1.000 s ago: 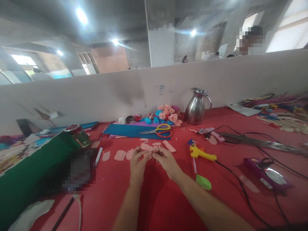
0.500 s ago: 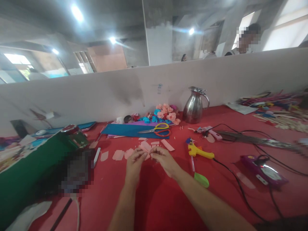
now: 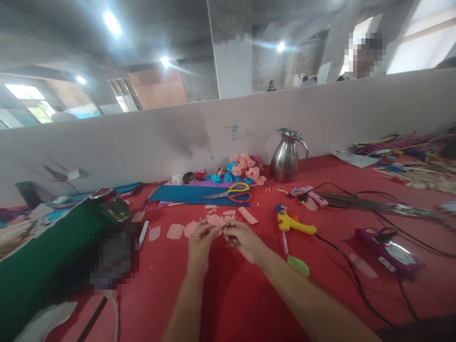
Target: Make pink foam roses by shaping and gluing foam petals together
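Between my two hands is a pink paper petal [image 3: 215,221], pinched low above the red table. My left hand [image 3: 201,240] has its thumb and fingers closed on the petal's left and lower edge. From the other side my right hand [image 3: 242,236] pinches its right edge, fingers curled. To the left of my hands lie several cut pink paper pieces [image 3: 175,231]. Just behind them rest a pink paper strip [image 3: 248,215] and small scraps. Farther back, scissors [image 3: 231,192] with yellow and red handles lie on a blue paper sheet [image 3: 185,194].
A yellow glue gun [image 3: 296,225] with a cord lies to the right, near a purple power strip [image 3: 388,254]. Paper flowers [image 3: 245,168] and a steel jug [image 3: 285,159] stand by the partition. At left are a green box [image 3: 46,256] and a glass jar [image 3: 111,204].
My right fingers have shifted slightly against the petal's edge, curling a little more. My left hand stays almost in place, and the view has moved a touch.
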Available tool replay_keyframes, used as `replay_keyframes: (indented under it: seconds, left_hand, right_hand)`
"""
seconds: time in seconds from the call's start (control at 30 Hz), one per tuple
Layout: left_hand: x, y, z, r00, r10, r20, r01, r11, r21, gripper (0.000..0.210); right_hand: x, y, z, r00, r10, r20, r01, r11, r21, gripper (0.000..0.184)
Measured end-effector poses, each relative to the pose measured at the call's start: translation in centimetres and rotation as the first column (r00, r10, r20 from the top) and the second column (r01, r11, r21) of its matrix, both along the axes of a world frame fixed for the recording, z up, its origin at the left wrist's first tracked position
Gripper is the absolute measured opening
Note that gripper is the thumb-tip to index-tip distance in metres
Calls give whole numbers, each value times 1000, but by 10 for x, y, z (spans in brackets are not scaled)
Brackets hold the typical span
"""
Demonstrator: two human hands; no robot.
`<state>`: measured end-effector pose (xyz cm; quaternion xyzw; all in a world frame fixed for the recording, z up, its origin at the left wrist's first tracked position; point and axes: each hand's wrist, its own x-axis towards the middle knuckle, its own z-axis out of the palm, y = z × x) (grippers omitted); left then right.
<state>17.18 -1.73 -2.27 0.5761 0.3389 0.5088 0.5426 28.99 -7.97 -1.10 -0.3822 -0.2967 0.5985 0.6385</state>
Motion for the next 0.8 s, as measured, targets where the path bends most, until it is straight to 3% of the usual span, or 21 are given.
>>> replay_keyframes:
  seconds: [0.27, 0.33, 0.43, 0.6, 0.8]
  left_hand:
    - [-5, 0, 6, 993, -114, 30, 115, 993, -23, 11]
    - [-7, 1, 8, 992, -94, 80, 98, 994, -42, 13]
    - [-9, 2, 8, 984, -63, 169, 85, 988, -131, 23]
    - [-7, -1, 4, 975, -183, 123, 210, 939, -273, 21]
    - [-6, 0, 1, 978, -153, 144, 184, 953, -239, 14]
  right_hand:
    - [2, 0, -2, 1000, -2, -1, 2, 1000, -6, 9]
    - [2, -1, -1, 1000, -6, 8, 6, 1000, -23, 8]
    - [2, -2, 2, 1000, -24, 10, 24, 999, -38, 9]
    - [2, -1, 0, 999, -32, -9, 32, 999, -24, 12]
    - [1, -2, -2, 1000, 2, 1, -2, 1000, -10, 12]
